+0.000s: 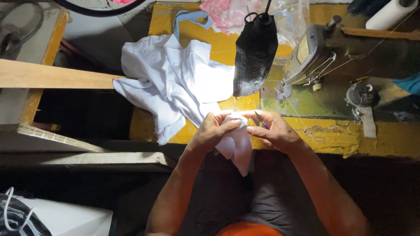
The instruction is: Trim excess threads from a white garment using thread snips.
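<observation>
I am looking down on a worn yellow worktable (332, 135) in a dim room, lit only where a lamp falls on the middle of it; the floor and shelves to the left lie mostly in shadow. A grey-green sewing machine (315, 48) stands on the right half of the table, with thread running across its bed and a small metal bobbin winder (359, 95) just beside it. In front of the machine's head hangs a black cloth cover (255, 52), which blocks part of the view. A white garment (175, 83) is spread across the left part of the table, its lower end trailing over the table's near edge and into my lap. My left hand (213, 133) is closed on a fold of that white cloth at the table's edge, thumb and fingers pinching it. My right hand (273, 130) is just beside the left, fingertips touching the same bright fold, and it grips a small thread snip (259, 118) whose metal tip points up between the fingers. The two hands are close together, nearly meeting over the cloth. At the far edge of the table lies a pink plastic bag (223, 15), and a white roll (389, 15) sits at the top right corner. A bare wooden plank (52, 76) juts in from the left.
</observation>
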